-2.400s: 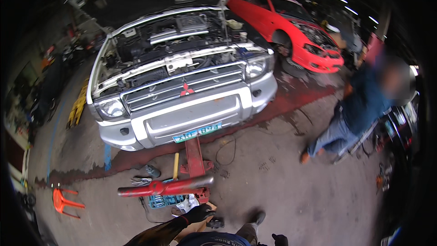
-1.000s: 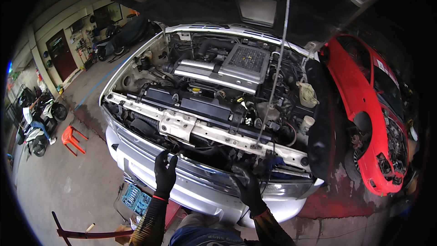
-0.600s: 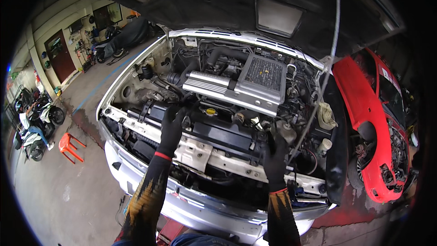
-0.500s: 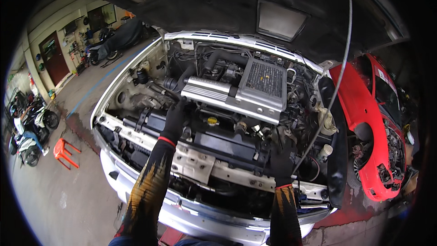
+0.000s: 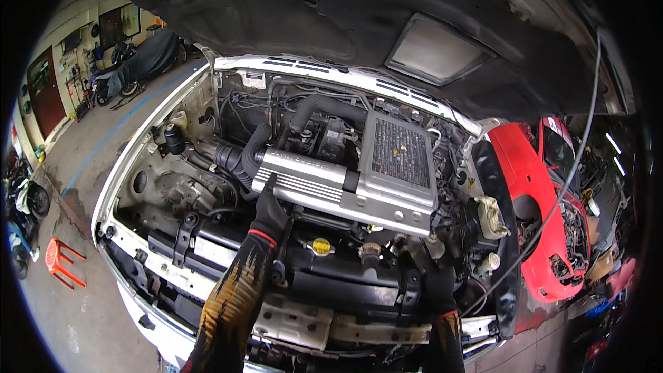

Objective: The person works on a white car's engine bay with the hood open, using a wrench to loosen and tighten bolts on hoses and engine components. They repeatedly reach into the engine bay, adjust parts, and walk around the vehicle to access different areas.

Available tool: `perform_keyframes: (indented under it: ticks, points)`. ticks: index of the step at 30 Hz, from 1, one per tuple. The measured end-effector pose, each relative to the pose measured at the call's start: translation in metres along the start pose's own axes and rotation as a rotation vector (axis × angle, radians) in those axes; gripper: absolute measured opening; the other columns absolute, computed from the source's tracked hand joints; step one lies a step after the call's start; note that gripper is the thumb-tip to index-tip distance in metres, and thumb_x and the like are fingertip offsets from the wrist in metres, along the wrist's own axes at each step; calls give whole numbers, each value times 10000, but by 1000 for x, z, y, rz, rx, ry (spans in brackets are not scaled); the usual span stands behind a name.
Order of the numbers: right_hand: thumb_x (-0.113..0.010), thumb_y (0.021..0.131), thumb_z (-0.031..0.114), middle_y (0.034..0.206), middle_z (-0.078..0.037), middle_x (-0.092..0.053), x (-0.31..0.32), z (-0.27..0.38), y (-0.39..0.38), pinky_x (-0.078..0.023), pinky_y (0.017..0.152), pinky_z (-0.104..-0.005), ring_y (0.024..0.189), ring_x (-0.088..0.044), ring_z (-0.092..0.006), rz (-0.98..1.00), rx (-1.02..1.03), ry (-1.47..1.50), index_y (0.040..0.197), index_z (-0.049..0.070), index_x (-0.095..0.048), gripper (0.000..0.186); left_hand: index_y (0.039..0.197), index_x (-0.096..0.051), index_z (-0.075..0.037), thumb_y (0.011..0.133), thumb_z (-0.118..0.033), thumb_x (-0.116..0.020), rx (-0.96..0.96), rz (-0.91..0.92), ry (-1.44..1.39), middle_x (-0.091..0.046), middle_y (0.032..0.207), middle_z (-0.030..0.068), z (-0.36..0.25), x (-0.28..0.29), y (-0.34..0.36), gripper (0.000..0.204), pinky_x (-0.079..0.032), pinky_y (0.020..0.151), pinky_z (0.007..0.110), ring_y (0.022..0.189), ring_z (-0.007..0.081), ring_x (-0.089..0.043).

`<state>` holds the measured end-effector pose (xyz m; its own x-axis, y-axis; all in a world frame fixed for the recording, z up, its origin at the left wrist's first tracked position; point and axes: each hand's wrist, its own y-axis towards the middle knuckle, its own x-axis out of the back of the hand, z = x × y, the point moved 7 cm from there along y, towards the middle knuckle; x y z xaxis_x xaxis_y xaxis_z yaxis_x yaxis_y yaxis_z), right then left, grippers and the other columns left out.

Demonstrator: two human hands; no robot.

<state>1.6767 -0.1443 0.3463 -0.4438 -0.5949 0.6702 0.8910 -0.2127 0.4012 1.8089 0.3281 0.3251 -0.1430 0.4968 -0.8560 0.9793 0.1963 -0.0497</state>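
1. Done: the hood (image 5: 276,21) stands open, the prop rod (image 5: 577,159) reaching its right edge.
2. The ribbed silver engine cover (image 5: 304,186) sits mid engine bay (image 5: 159,166), joined to the finned intercooler (image 5: 400,155); the radiator cap (image 5: 322,246) is on, nearer the front edge.
3. The gloved left hand (image 5: 269,213) meets the cover's front-left corner, one finger extended; whether it grips, I cannot tell.
4. The right hand (image 5: 438,282) is toward the bay's front-right corner; too dark to tell its grasp.
5. Handling looks early: the cover shows no lifting.
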Motion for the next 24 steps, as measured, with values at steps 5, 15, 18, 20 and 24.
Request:
perform_keyframes:
  ticks: [5,15,18,20,24]
  points:
    - [-665,936,185,807,-174,-714,39,53,4,-515,698,-428,752,-685,-372,-152,123,-126,1006,-35,-719,237,1357,-530,-103,947,-466,-666,-58,65,-30,-630,1207,54,-17,-16,-7,565,-558,818,381,1089,204,-619]
    - [-574,1001,216,1142,-125,-669,44,92,-15,-486,948,-364,1065,-621,-250,269,362,-225,1278,125,-676,309,1349,-518,-87,963,-555,-602,-95,-94,-167,-638,1207,104,-32,-16,30,613,-571,877,394,1052,251,-650]
    - [-500,1035,232,1131,-142,-694,42,65,-18,-481,967,-387,1054,-645,-266,223,84,-93,1264,64,-662,327,1439,-463,-86,935,-568,-639,-96,-144,-208,-554,1389,152,-33,-16,30,719,-440,1077,547,1257,353,-538]
    - [-435,1061,288,1118,-138,-710,32,42,-20,-491,953,-392,1025,-662,-263,279,-179,239,1249,28,-655,389,1448,-459,-78,927,-582,-640,-46,-187,-198,-552,1396,150,-32,-17,27,747,-432,1085,543,1254,354,-541]
    - [-305,1070,576,1051,-96,-711,-2,22,-12,-533,793,-344,863,-657,-194,255,-425,932,1263,-8,-623,692,1168,-576,-80,872,-647,-682,-129,-274,-92,-598,969,38,-37,-20,22,649,-421,501,209,662,98,-539]
